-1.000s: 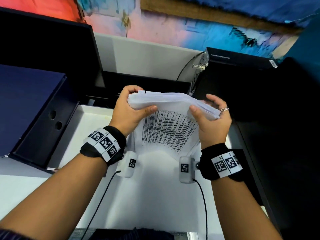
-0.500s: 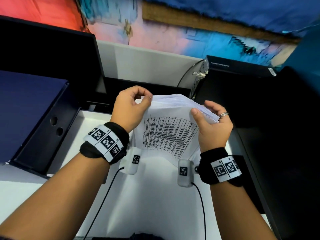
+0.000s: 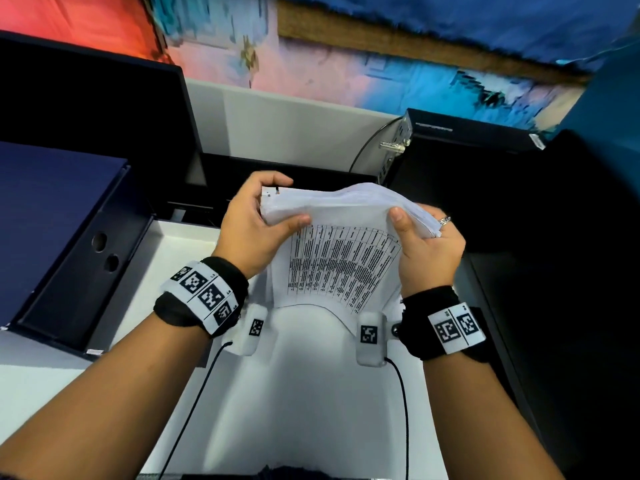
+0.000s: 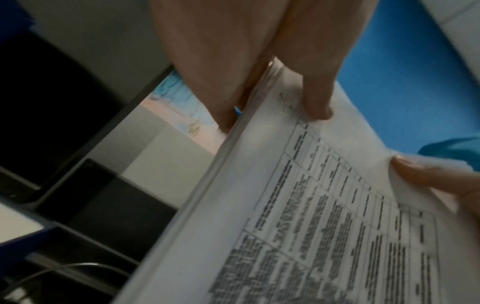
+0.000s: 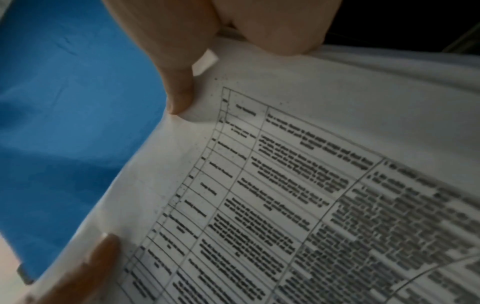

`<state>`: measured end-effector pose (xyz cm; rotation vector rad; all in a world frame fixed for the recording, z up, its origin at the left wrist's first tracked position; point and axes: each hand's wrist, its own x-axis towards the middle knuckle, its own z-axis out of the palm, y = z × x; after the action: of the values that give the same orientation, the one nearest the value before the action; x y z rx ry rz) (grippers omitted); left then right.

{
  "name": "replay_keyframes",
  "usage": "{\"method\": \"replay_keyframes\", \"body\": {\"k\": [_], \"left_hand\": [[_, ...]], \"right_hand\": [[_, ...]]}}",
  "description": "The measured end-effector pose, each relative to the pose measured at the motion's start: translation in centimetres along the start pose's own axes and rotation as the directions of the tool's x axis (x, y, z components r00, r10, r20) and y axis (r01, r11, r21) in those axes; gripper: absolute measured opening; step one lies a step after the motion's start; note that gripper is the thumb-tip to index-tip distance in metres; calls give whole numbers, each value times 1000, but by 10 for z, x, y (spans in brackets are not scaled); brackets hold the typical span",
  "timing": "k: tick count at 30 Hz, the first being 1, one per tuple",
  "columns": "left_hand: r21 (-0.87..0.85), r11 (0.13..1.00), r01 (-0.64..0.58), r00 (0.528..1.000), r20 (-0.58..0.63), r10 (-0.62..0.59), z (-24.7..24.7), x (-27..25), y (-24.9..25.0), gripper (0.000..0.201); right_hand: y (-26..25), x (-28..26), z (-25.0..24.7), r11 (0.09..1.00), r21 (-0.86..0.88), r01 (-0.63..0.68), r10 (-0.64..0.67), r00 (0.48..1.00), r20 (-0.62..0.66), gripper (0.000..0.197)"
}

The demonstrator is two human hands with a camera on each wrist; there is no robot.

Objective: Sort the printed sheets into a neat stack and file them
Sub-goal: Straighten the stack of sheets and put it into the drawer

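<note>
Since half a second ago my left hand (image 3: 255, 226) has regripped: thumb now lies flat across the front of the printed sheets (image 3: 341, 252), where before the fingers were bunched at the top corner. Sheets held up in the air over the white table (image 3: 304, 393), top edge bowed over, printed table facing me. Left fingers curled behind the stack, thumb in front, pinching the left edge; fingertips hidden behind paper in the head view. Right hand (image 3: 427, 251) pinches the right edge the same way, thumb on front, ring on one finger, the rest of the fingers hidden behind the stack. Left wrist view: my left thumb (image 4: 315, 96) on the page, right thumb tip at frame edge, blurred. Right wrist view: thumb (image 5: 179, 90) on paper, text too blurred to read. Bottom of the sheets hidden behind my wrist cameras. Dark blue box file (image 3: 59, 237) lies open to the left, partly cut off.
</note>
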<state>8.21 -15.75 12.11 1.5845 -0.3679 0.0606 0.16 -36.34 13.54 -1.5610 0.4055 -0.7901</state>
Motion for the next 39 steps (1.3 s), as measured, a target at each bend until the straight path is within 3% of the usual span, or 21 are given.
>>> {"method": "replay_keyframes", "body": {"k": [2, 5, 7, 9, 13, 17, 20, 22, 24, 26, 27, 29, 31, 34, 36, 39], "left_hand": [[-63, 998, -11, 1000, -13, 10, -2, 3, 1, 59], [-97, 992, 84, 996, 48, -79, 0, -2, -10, 71], [-67, 991, 115, 992, 65, -111, 3, -5, -13, 66], [-91, 988, 128, 991, 50, -124, 6, -4, -12, 57], [-91, 996, 12, 997, -71, -18, 20, -10, -5, 49], [-25, 997, -77, 964, -257, 68, 27, -6, -4, 28], [6, 996, -85, 953, -291, 83, 22, 2, -8, 19], [-16, 996, -84, 965, -252, 77, 20, 3, -8, 22], [-112, 991, -66, 991, -123, 52, 16, 4, -8, 48], [-90, 995, 31, 999, -1, -32, 10, 5, -13, 75], [-18, 996, 88, 996, 25, -87, 7, 6, -14, 75], [75, 987, 143, 989, 20, -145, 5, 10, -9, 56], [8, 993, 118, 993, 4, -118, 3, 15, 4, 48], [-165, 979, 122, 991, 73, -111, -3, 18, 3, 59], [-154, 959, 237, 955, 217, -201, -5, 7, -16, 61], [-27, 945, 326, 933, 169, -317, -1, -8, -30, 47]], "right_hand": [[-3, -2, -2, 999, 33, 17, -17, 1000, 1, 15], [-4, -7, -2, 996, 88, 7, -5, 1000, -23, 20], [-6, -5, 2, 999, 31, -10, 12, 997, -71, 6], [-4, -3, 5, 1000, -26, -3, -1, 991, -134, 9], [-3, -2, 6, 1000, -7, 20, -21, 986, -164, 10], [1, -8, 7, 999, -23, 41, -44, 989, -140, 10], [4, -11, 5, 999, -11, 48, -49, 989, -137, 17], [5, -13, 4, 999, 11, 35, -34, 993, -114, 23], [11, -13, 0, 999, 34, 18, -17, 999, -41, 39], [16, -12, -3, 1000, -20, -19, 20, 999, 25, 46], [17, -10, -4, 999, -27, -36, 37, 998, 46, 43], [15, -6, -5, 999, -1, -40, 40, 997, 61, 31], [8, 0, -9, 1000, 15, 4, -4, 999, 40, 19], [8, 5, -16, 999, 26, 40, -40, 999, 32, 26], [24, -2, -16, 995, -4, -97, 97, 991, 93, 30], [37, -15, -8, 953, -81, -293, 302, 941, 150, 39]]}}
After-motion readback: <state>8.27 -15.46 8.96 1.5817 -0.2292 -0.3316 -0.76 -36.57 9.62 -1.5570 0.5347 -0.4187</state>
